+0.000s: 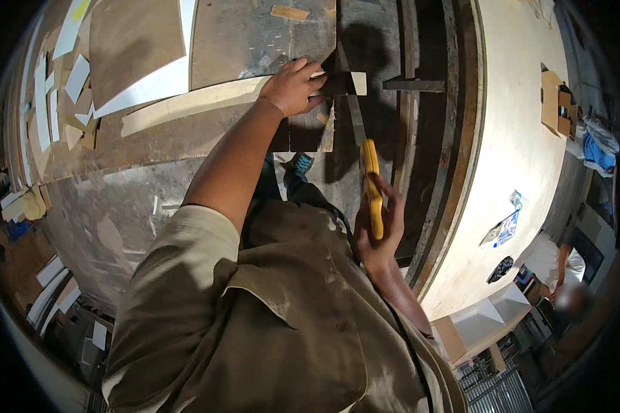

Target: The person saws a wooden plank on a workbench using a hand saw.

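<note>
A long pale wooden strip (193, 103) lies across the worn brown workbench (255, 41), its right end jutting past the bench edge. My left hand (294, 87) grips the strip close to that edge, fingers bent over it. In my right hand (386, 230) is a handsaw (370, 165) with a yellow handle, my fingers wrapped round the grip. Its thin blade points away from me and crosses the overhanging part of the strip, just right of my left hand. Whether the teeth have cut into the wood cannot be made out.
Board offcuts (76, 79) litter the bench's left side. Right of the saw stands a dark wooden frame (455, 138), then a large pale plywood sheet (503, 158) with a plastic packet (506, 229) on it. A cardboard box (556, 103) is beyond. Another person (568, 296) is at the far right.
</note>
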The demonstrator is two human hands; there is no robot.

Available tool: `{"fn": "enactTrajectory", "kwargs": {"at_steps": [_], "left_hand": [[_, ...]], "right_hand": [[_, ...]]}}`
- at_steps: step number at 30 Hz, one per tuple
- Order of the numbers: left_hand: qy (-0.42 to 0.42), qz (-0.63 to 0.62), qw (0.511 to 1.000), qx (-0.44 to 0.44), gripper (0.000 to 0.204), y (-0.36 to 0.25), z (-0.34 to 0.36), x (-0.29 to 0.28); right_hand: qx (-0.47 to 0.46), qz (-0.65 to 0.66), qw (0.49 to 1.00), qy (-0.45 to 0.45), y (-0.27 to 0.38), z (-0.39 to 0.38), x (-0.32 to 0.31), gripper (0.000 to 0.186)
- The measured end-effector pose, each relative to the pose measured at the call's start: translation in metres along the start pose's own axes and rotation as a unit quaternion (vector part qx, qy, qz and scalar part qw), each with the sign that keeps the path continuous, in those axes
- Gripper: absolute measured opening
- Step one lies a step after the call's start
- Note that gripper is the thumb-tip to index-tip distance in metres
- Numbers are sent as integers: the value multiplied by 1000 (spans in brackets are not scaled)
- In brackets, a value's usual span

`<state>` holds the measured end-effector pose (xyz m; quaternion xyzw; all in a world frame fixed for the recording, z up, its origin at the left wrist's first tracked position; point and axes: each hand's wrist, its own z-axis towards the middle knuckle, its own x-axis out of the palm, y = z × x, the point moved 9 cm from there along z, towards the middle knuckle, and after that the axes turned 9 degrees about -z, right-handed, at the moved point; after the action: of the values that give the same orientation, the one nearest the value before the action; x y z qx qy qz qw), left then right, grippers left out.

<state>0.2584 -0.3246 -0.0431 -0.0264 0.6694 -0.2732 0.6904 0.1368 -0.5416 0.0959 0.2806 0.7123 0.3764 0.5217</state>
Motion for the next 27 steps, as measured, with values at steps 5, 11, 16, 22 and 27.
{"fn": "enactTrajectory", "kwargs": {"at_steps": [5, 11, 16, 22, 27], "left_hand": [[-14, 2, 1000, 22, 40, -4, 2, -1], [2, -31, 1000, 0, 36, -3, 1, -3], [-50, 7, 998, 22, 34, 1, 3, -6], [-90, -36, 994, 44, 37, -7, 5, -5], [-9, -75, 996, -52, 46, 7, -12, -6]], "right_hand": [[-26, -8, 999, -29, 14, 24, 2, 51], [-17, -34, 999, -22, 20, 28, 4, 49], [-12, -12, 999, -32, 32, 22, -30, 40], [-11, -86, 996, -13, 56, 93, -15, 40], [-27, -60, 998, 22, 79, 50, -36, 39]]}}
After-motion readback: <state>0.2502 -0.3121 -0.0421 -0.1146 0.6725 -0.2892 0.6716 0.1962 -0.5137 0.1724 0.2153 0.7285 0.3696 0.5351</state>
